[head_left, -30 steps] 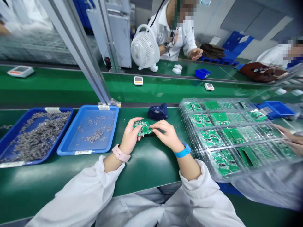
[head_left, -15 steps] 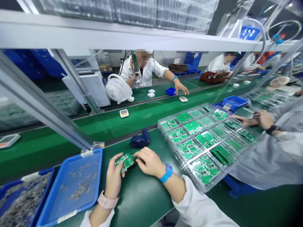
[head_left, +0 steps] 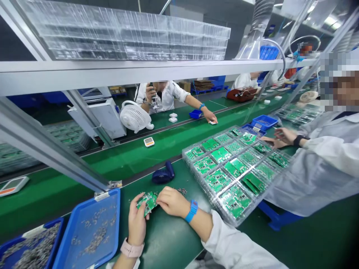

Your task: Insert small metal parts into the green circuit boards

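My left hand [head_left: 137,220] is closed around a green circuit board [head_left: 147,203], thumb on its face and fingers along its far edge. My right hand [head_left: 174,202] meets the board's right edge with thumb and fingertips pinched together. Whatever lies in that pinch is too small or hidden to make out. Just behind my right hand is a small heap of tiny metal parts [head_left: 182,191] on the green bench. A navy handheld fan [head_left: 162,175] lies beyond both hands.
Blue trays [head_left: 117,224] of small metal parts stand at the left. On the right is a clear compartment tray [head_left: 217,203] of green boards, with a co-worker's hands [head_left: 276,140] past it. A green conveyor [head_left: 123,151] carries white devices [head_left: 149,142]. A metal post [head_left: 56,142] rises left.
The view has tilted upward. My right fingertips have come together at the board's edge. Across the conveyor, a co-worker's hand has come down onto a white device.
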Demonstrator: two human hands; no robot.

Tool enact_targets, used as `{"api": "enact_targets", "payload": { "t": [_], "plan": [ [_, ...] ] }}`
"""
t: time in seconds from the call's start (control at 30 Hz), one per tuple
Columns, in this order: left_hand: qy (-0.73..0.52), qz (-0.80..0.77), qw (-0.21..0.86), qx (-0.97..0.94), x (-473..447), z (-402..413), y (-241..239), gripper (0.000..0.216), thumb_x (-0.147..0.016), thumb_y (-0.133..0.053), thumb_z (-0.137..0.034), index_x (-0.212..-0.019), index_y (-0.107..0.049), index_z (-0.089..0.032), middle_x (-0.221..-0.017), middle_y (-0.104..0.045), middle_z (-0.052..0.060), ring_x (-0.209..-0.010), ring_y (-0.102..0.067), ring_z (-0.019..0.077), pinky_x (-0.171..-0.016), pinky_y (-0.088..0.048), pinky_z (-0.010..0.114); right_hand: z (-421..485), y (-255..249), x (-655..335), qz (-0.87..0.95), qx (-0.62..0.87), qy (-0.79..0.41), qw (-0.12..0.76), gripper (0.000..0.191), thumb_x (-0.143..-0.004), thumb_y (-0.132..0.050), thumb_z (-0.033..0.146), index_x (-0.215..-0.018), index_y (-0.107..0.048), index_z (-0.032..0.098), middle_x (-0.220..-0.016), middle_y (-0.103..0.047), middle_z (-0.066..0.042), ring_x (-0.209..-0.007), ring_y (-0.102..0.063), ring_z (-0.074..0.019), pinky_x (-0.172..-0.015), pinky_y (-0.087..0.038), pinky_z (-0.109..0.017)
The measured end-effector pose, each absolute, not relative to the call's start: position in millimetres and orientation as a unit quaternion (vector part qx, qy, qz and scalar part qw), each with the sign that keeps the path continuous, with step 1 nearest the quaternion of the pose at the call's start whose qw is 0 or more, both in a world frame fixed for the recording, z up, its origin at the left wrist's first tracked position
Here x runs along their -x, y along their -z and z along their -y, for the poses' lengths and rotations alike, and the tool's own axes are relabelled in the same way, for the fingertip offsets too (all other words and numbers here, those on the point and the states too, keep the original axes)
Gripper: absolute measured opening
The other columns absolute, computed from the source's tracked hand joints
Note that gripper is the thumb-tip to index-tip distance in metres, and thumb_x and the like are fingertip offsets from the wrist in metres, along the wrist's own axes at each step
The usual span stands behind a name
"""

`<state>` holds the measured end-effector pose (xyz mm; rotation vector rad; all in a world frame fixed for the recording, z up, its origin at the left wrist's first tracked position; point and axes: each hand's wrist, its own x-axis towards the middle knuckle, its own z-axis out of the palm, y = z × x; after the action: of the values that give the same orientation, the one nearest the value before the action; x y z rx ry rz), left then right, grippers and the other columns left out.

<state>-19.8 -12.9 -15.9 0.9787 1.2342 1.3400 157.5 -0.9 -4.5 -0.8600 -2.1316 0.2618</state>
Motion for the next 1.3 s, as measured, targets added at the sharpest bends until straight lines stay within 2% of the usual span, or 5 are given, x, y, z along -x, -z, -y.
{"api": "enact_targets", "payload": {
  "t": [0.23,0.5,0.77,1.07,1.3],
  "plan": [
    [-0.548,-0.483,0.513,-0.451,20.8,10.8,10.7,0.052,-0.079,-0.067,-0.048,-0.121,-0.054,-0.021,-0.081,-0.061,-0.001,-0.047,-0.047,0.0067,-0.042,-0.041,0.02,4.9,0.4,-156.4,0.769,0.373,-0.254,0.453,0.021,-0.086,-0.064,0.029,-0.104,-0.065,0.018,-0.093,-0.065,-0.005,-0.078,-0.06,-0.0148,-0.074,-0.052,-0.028],
    [-0.527,-0.481,0.495,-0.496,20.0,10.5,9.5,0.055,-0.081,-0.064,-0.053,-0.125,-0.051,-0.023,-0.079,-0.058,-0.002,-0.047,-0.048,0.0078,-0.045,-0.044,0.023,-1.8,4.4,-155.3,0.702,0.359,-0.382,0.481,0.012,-0.079,-0.069,0.027,-0.081,-0.068,0.016,-0.08,-0.059,-0.001,-0.066,-0.056,-0.0111,-0.062,-0.048,-0.023],
    [-0.529,-0.466,0.49,-0.512,20.3,9.5,7.0,0.057,-0.08,-0.065,-0.052,-0.127,-0.051,-0.022,-0.082,-0.059,-0.001,-0.049,-0.049,0.0086,-0.046,-0.045,0.023,1.8,3.3,-156.0,0.752,0.37,-0.276,0.471,0.005,-0.08,-0.064,0.019,-0.083,-0.068,0.017,-0.082,-0.06,-0.001,-0.07,-0.057,-0.0122,-0.066,-0.047,-0.024],
    [-0.524,-0.408,0.617,-0.421,18.8,5.0,8.7,0.062,-0.082,-0.063,-0.053,-0.131,-0.047,-0.02,-0.069,-0.061,-0.002,-0.049,-0.052,0.0115,-0.045,-0.041,0.022,11.7,4.9,-156.7,0.692,0.428,-0.235,0.532,0.015,-0.089,-0.056,0.025,-0.079,-0.064,0.017,-0.079,-0.058,-0.003,-0.071,-0.054,-0.0143,-0.065,-0.045,-0.026],
    [-0.55,-0.36,0.701,-0.278,35.4,-2.4,-3.6,0.048,-0.083,-0.062,-0.045,-0.123,-0.056,-0.02,-0.066,-0.056,-0.001,-0.052,-0.046,0.0095,-0.052,-0.042,0.022,70.3,-79.3,-187.8,0.689,0.486,-0.165,0.511,0.012,-0.09,-0.053,0.019,-0.085,-0.063,0.023,-0.083,-0.058,-0.004,-0.078,-0.057,-0.0179,-0.07,-0.046,-0.031]
  ]
}}
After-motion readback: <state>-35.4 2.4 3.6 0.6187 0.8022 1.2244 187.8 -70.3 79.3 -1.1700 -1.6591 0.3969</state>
